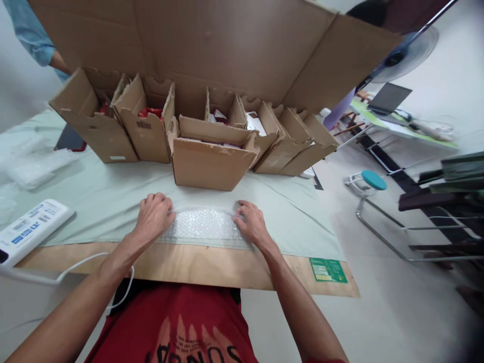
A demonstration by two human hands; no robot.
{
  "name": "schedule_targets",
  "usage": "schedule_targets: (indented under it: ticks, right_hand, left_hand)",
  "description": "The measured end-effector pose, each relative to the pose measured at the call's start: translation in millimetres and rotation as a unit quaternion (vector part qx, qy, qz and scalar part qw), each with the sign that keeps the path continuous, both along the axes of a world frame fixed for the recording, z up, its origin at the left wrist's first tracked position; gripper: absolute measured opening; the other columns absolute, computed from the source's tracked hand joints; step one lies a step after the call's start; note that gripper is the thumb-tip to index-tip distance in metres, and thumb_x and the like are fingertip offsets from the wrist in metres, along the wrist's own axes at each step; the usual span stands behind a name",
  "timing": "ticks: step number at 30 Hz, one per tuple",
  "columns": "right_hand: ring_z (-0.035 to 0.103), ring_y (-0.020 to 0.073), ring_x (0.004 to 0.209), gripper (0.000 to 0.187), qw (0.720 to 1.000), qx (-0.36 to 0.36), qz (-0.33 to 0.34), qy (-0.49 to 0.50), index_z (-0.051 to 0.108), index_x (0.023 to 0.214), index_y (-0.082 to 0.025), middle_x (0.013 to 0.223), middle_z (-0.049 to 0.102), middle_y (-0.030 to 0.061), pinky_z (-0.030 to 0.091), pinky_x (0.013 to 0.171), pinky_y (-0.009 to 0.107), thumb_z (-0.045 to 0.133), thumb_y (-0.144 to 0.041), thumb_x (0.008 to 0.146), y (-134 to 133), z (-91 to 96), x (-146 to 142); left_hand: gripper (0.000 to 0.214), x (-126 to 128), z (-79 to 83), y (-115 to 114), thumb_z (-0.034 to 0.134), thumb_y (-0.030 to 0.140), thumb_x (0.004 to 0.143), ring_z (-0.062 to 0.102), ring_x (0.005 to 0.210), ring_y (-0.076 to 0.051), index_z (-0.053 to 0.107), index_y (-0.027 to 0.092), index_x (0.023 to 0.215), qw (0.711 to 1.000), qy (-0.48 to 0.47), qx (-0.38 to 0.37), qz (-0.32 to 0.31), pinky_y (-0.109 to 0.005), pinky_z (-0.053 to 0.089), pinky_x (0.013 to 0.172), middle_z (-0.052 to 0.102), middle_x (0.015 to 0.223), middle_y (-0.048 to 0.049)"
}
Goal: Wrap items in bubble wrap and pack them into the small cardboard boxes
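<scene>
A sheet of clear bubble wrap [204,225] lies flat on the pale green cloth near the table's front edge. My left hand [153,216] rests on its left end with the fingers curled down onto it. My right hand [252,224] presses on its right end, fingers bent and gripping the edge. Just behind the wrap stands an open cardboard box [210,159] with flaps up. Whether anything lies under the wrap I cannot make out.
A row of several open cardboard boxes [113,128] with red and white contents stands behind, under a large cardboard flap [212,40]. A white power strip [30,228] lies left. Another person's blue sleeve [32,35] shows far left. A stool [372,180] stands right.
</scene>
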State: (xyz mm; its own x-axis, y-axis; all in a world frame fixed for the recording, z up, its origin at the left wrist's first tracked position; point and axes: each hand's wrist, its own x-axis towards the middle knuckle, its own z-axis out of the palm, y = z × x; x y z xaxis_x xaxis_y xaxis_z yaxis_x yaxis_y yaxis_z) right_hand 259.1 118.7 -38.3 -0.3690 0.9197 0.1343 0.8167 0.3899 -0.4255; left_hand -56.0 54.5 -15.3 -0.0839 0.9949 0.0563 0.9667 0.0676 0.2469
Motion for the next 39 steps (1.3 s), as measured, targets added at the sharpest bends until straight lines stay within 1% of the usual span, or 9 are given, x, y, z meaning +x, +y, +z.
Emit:
schedule_targets:
  ticks: [6, 10, 13, 18, 21, 27, 33, 36, 39]
  right_hand:
    - [0.065, 0.0200, 0.072, 0.020, 0.985, -0.043, -0.073, 0.152, 0.065, 0.100, -0.022, 0.082, 0.072, 0.0024, 0.053, 0.074, 0.034, 0.060, -0.036, 0.087, -16.8, -1.3, 8.1]
    - [0.065, 0.0186, 0.078, 0.063, 0.967, -0.093, -0.073, 0.227, 0.054, 0.140, -0.019, 0.091, 0.073, 0.0029, 0.054, 0.079, 0.034, 0.067, -0.037, 0.082, -27.7, 5.5, 14.9]
    - [0.068, 0.0203, 0.090, 0.070, 0.955, -0.147, -0.060, 0.250, 0.052, 0.147, -0.020, 0.107, 0.074, 0.0070, 0.055, 0.085, 0.036, 0.069, -0.039, 0.081, -36.1, 15.8, 24.9]
    - [0.069, 0.0245, 0.101, 0.038, 0.945, -0.242, 0.000, 0.220, 0.076, 0.114, -0.022, 0.115, 0.076, 0.0084, 0.054, 0.091, 0.038, 0.069, -0.042, 0.083, -48.8, 27.8, 33.8]
    - [0.072, 0.0263, 0.097, 0.031, 0.952, -0.216, -0.022, 0.216, 0.078, 0.105, -0.021, 0.105, 0.079, 0.0078, 0.056, 0.089, 0.041, 0.065, -0.039, 0.084, -53.7, 32.6, 24.1]
    - [0.075, 0.0233, 0.085, 0.014, 0.966, 0.036, -0.005, 0.257, 0.078, 0.098, -0.027, 0.096, 0.080, 0.0033, 0.061, 0.076, 0.037, 0.067, -0.031, 0.091, -58.4, 90.7, 3.4]
    - [0.071, 0.0238, 0.104, 0.027, 0.880, 0.393, 0.010, 0.265, 0.073, 0.115, -0.027, 0.108, 0.077, 0.0041, 0.055, 0.098, 0.043, 0.067, -0.021, 0.090, -9.5, 168.0, -26.3]
    - [0.070, 0.0239, 0.101, 0.027, 0.909, 0.331, 0.004, 0.254, 0.074, 0.113, -0.021, 0.108, 0.076, 0.0074, 0.054, 0.093, 0.040, 0.061, -0.029, 0.091, 40.6, 185.7, -40.3]
    - [0.067, 0.0209, 0.084, 0.027, 0.975, 0.132, 0.021, 0.178, 0.076, 0.098, -0.016, 0.093, 0.076, 0.0061, 0.052, 0.080, 0.033, 0.058, -0.031, 0.085, 85.7, 194.1, -45.3]
  left_hand:
    - [0.048, -0.8, 4.6, -8.6, 0.057, 0.036, 0.086, 0.068, 0.082, -0.023, 0.059, 0.014, 0.129, 0.986, -0.148, -0.027, 0.070, -0.036, 0.054, 0.077, 0.071, 0.093, -0.0084]
    - [0.079, 4.9, 3.0, -24.7, 0.060, 0.041, 0.080, 0.068, 0.084, -0.023, 0.038, 0.018, 0.152, 0.955, -0.274, -0.041, 0.102, -0.037, 0.053, 0.079, 0.071, 0.101, -0.0072]
    - [0.062, 6.0, 0.0, -35.2, 0.055, 0.041, 0.079, 0.067, 0.092, -0.023, 0.054, 0.020, 0.137, 0.938, -0.334, -0.035, 0.088, -0.037, 0.053, 0.082, 0.069, 0.108, -0.0084]
    - [0.027, 5.7, -5.3, -40.4, 0.051, 0.037, 0.075, 0.061, 0.074, -0.020, 0.071, 0.021, 0.083, 0.945, -0.319, -0.071, 0.016, -0.034, 0.050, 0.071, 0.067, 0.084, -0.0039]
    - [0.025, 15.3, -0.5, -38.9, 0.048, 0.029, 0.076, 0.058, 0.064, -0.017, 0.071, 0.022, 0.081, 0.948, -0.314, -0.056, -0.001, -0.032, 0.050, 0.065, 0.068, 0.080, -0.0026]
    - [0.022, 34.8, 69.3, -27.5, 0.050, 0.017, 0.091, 0.069, 0.081, -0.017, 0.071, 0.023, 0.092, 0.928, -0.250, 0.264, -0.084, -0.031, 0.055, 0.077, 0.072, 0.086, -0.0017]
    - [0.038, 36.3, 144.1, 34.5, 0.056, 0.020, 0.089, 0.065, 0.117, -0.025, 0.067, 0.016, 0.126, 0.856, -0.129, 0.498, -0.039, -0.040, 0.048, 0.109, 0.072, 0.120, -0.0102]
    - [0.047, 28.2, 152.7, 74.9, 0.053, 0.023, 0.087, 0.062, 0.122, -0.027, 0.065, 0.012, 0.130, 0.894, -0.124, 0.430, -0.009, -0.041, 0.046, 0.110, 0.069, 0.130, -0.0143]
    - [0.040, 14.6, 156.2, 101.6, 0.052, 0.028, 0.085, 0.068, 0.101, -0.027, 0.074, 0.015, 0.116, 0.971, -0.103, 0.217, -0.012, -0.037, 0.052, 0.094, 0.076, 0.111, -0.0116]
